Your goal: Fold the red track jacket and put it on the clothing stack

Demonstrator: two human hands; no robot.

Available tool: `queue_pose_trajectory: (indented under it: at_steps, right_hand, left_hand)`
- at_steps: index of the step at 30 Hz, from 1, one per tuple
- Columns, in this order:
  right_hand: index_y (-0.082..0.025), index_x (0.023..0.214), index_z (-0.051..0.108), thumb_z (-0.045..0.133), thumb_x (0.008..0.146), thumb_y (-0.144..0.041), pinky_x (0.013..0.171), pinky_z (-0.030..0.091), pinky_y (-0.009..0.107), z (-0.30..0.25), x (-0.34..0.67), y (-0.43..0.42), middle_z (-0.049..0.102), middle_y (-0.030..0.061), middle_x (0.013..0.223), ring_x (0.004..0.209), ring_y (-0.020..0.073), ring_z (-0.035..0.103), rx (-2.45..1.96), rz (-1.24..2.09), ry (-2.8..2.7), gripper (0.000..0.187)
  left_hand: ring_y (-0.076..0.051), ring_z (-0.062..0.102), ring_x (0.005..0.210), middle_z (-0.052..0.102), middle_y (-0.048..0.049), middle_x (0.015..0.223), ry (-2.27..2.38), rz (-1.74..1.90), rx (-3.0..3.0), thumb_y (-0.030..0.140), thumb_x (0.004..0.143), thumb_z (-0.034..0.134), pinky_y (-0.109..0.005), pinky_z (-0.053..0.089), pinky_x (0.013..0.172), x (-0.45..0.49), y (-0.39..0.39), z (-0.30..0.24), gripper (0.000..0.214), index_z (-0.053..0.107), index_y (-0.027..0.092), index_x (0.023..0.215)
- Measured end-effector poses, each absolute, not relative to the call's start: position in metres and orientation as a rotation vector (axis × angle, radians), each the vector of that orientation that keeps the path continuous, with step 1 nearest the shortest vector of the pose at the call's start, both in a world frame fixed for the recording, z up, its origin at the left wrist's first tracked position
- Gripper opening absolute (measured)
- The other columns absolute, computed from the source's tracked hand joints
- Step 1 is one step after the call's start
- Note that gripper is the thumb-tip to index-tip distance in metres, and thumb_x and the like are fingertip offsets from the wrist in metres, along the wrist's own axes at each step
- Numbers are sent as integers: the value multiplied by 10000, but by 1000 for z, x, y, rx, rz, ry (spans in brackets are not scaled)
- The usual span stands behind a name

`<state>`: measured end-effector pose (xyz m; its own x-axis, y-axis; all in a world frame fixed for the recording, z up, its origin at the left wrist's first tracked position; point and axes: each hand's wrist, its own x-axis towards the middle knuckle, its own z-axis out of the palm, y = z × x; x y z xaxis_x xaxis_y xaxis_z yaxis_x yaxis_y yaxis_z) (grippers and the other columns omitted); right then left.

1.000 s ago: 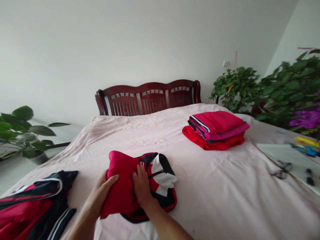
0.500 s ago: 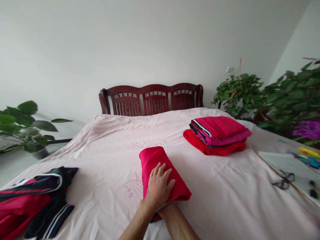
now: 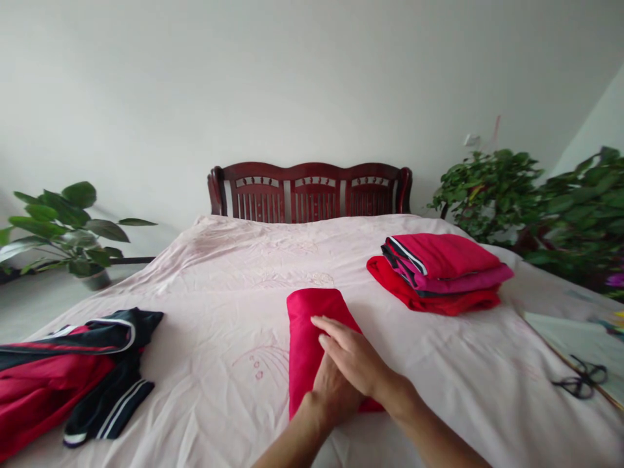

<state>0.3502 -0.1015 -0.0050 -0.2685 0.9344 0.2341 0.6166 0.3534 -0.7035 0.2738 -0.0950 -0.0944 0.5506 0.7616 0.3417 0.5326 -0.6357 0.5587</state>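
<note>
A folded red garment (image 3: 312,309) lies on the pale pink bedsheet (image 3: 219,390) in front of me. My left hand (image 3: 333,389) rests palm down on the garment's near part, its fingers mostly covered by my other hand. Across it from the right comes my right hand (image 3: 355,356), flat, with fingers stretched out over the red cloth. Neither hand grips anything that I can see. On the right sits a stack of folded clothes (image 3: 448,257) in red, magenta and dark cloth. At the left lies a rumpled red and navy jacket (image 3: 63,377) with white stripes.
Black-framed glasses (image 3: 580,377) lie at the right by a pale board or book (image 3: 560,331). A dark wooden headboard (image 3: 312,195) stands at the far end. Potted plants flank the bed, one at the left (image 3: 73,227) and leafy ones (image 3: 487,188) at the right.
My right hand has come out from under the garment's near edge and now lies over my left hand. The garment lies flatter. The view has turned slightly left.
</note>
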Motion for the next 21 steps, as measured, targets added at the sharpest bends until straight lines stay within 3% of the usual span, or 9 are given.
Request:
queue_pose_trajectory:
  at_steps: [3, 8, 10, 11, 13, 14, 16, 18, 21]
  right_hand:
    - [-189, 1525, 379, 410, 982, -421, 1231, 159, 481, -14, 315, -39, 312, 87, 1609, 1506, 244, 213, -1401, 267, -2283, 591]
    - [-228, 1512, 398, 391, 989, -482, 1220, 152, 499, -68, 320, 26, 350, 85, 1592, 1493, 231, 255, -1642, 290, -2443, 581]
    - [-204, 1515, 390, 350, 1004, -466, 1219, 150, 486, -76, 340, 38, 353, 98, 1590, 1488, 221, 269, -1689, 271, -2413, 576]
    - [-190, 1511, 396, 344, 1007, -452, 1219, 148, 477, -76, 350, 42, 367, 107, 1582, 1484, 218, 279, -1712, 260, -2402, 570]
    - [-169, 1495, 424, 355, 1005, -430, 1217, 152, 471, -73, 364, 45, 407, 125, 1557, 1474, 224, 303, -1760, 234, -2375, 559]
    - [-165, 1492, 428, 360, 1004, -428, 1217, 148, 474, -72, 369, 45, 405, 131, 1558, 1475, 229, 300, -1779, 214, -2356, 559]
    - [-177, 1506, 406, 355, 1006, -425, 1217, 134, 486, -72, 374, 39, 357, 129, 1584, 1491, 232, 260, -1807, 164, -2304, 561]
    - [-203, 1523, 377, 340, 1011, -407, 1217, 148, 484, -77, 376, 27, 315, 107, 1606, 1502, 219, 227, -1779, 127, -2285, 552]
    - [-221, 1526, 372, 342, 1010, -382, 1216, 190, 461, -92, 382, 2, 325, 85, 1604, 1499, 201, 237, -1693, 90, -2300, 542]
  left_hand:
    - [-378, 249, 1482, 283, -24, 1619, 990, 656, 2509, 258, 960, 457, -563, 174, 1250, 278, -96, -96, 611, 315, 282, 1554]
    - [-328, 174, 1516, 220, -70, 1633, 882, 542, 2744, 377, 979, 448, -580, 172, 1245, 270, -110, -93, 690, 163, 231, 1589]
    - [-319, 169, 1521, 198, -91, 1642, 789, 532, 2754, 466, 936, 527, -585, 164, 1239, 263, -119, -91, 805, 133, 222, 1594]
    - [-316, 215, 1512, 243, -93, 1634, 733, 516, 2731, 476, 910, 569, -582, 175, 1235, 259, -122, -89, 808, 195, 238, 1585]
    - [-280, 407, 1430, 474, -59, 1533, 669, 487, 2641, 382, 913, 576, -538, 249, 1220, 250, -124, -82, 588, 450, 305, 1482]
    - [-249, 510, 1351, 597, -37, 1428, 704, 500, 2580, 300, 929, 532, -499, 304, 1202, 245, -121, -78, 454, 575, 329, 1380]
    - [-208, 600, 1245, 705, -27, 1275, 929, 600, 2463, 159, 931, 417, -440, 378, 1160, 236, -111, -71, 443, 686, 319, 1244]
    - [-248, 516, 1342, 625, -69, 1393, 1229, 716, 2396, 144, 915, 399, -477, 359, 1171, 227, -97, -70, 495, 619, 245, 1347]
    - [-335, 258, 1495, 355, -86, 1601, 1416, 720, 2469, 270, 899, 517, -598, 225, 1207, 217, -86, -82, 623, 414, 211, 1511]
